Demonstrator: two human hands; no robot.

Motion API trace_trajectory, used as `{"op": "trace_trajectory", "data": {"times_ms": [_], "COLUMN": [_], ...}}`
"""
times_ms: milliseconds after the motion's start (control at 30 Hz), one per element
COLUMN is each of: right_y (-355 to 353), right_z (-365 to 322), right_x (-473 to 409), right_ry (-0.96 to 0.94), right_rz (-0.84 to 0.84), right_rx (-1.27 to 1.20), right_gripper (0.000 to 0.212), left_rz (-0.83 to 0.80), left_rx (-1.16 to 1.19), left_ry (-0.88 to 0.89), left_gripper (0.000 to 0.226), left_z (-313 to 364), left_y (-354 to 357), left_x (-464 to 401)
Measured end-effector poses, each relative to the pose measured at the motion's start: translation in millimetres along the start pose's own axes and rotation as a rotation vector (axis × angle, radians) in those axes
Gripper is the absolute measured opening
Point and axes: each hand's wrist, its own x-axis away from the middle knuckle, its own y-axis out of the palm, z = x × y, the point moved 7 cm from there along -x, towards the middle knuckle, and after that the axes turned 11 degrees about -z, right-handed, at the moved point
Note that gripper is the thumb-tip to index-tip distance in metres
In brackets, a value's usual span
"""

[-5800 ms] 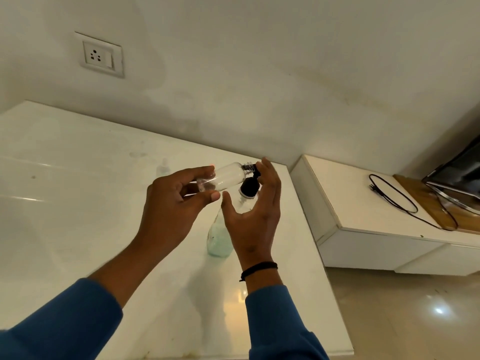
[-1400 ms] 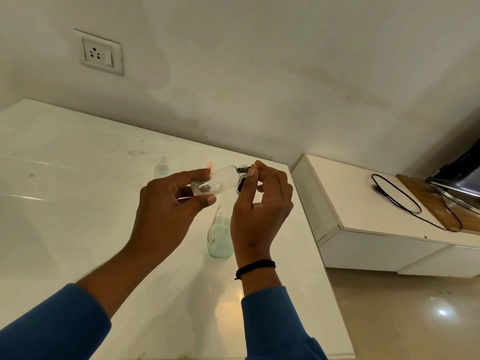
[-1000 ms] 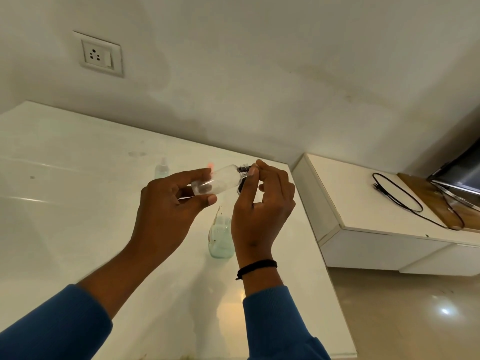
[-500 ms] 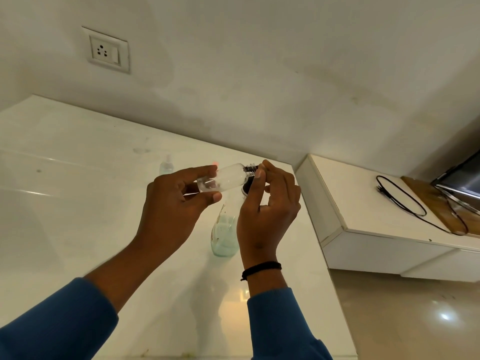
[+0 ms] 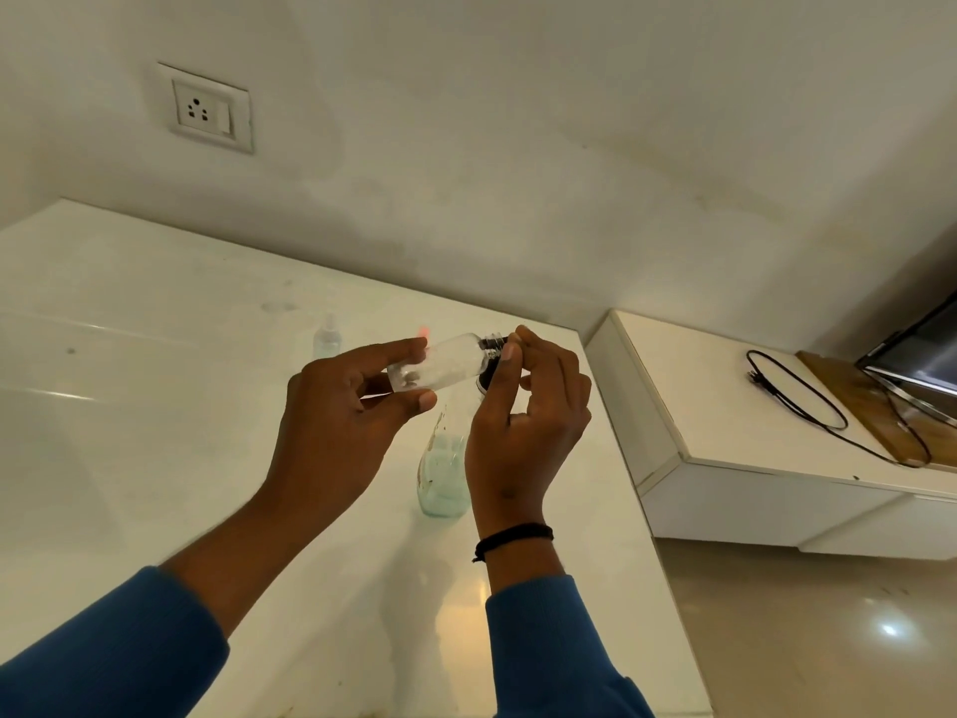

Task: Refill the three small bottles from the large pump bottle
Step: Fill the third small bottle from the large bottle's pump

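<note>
Bottle (image 5: 445,362) pinched sideways by left hand (image 5: 342,432); right hand (image 5: 523,432) at neck.

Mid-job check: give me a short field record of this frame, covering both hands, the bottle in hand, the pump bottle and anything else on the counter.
left hand: holds the small clear bottle near its base, tilted almost level, neck to the right
right hand: fingertips at the small bottle's threaded neck
large pump bottle: upright on the white counter, below the hands, pale liquid low inside
second small bottle: upright on the counter, farther back
cap state: cannot tell
</note>
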Motion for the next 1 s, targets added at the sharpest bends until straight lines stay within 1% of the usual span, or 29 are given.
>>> {"op": "trace_trajectory", "data": {"times_ms": [167,367,567,733,933,1000], "right_y": [-1.6,-0.2,-3.6,-1.4,-3.9,-4.2], "right_z": [-10.6,-1.9,-9.0,-0.8,-4.6,-1.7], "right_x": [-8.7,-2.3,-10.2,-4.0,-13.1,-11.4], "right_ry": [-0.038,-0.003,-0.024,0.001,0.034,0.048], "right_rz": [-0.005,-0.006,-0.01,-0.01,-0.034,-0.039], "right_rx": [0.016,-0.003,0.001,-0.045,-0.077,-0.093], "right_gripper": [0.02,0.021,0.022,0.023,0.016,0.018], "left_rz": [0.015,0.005,0.018,0.009,0.016,0.018], "left_rx": [0.005,-0.004,0.002,-0.025,0.009,0.005], "left_ry": [0.001,-0.009,-0.006,-0.008,-0.021,-0.018], "left_gripper": [0.047,0.048,0.047,0.045,0.044,0.044], "left_z": [1.8,1.9,4.2,2.1,1.7,2.4], "left_y": [-0.4,-0.6,0.1,0.2,0.7,1.0], "left_x": [0.2,1.4,0.6,-0.7,-0.9,-1.2]}}
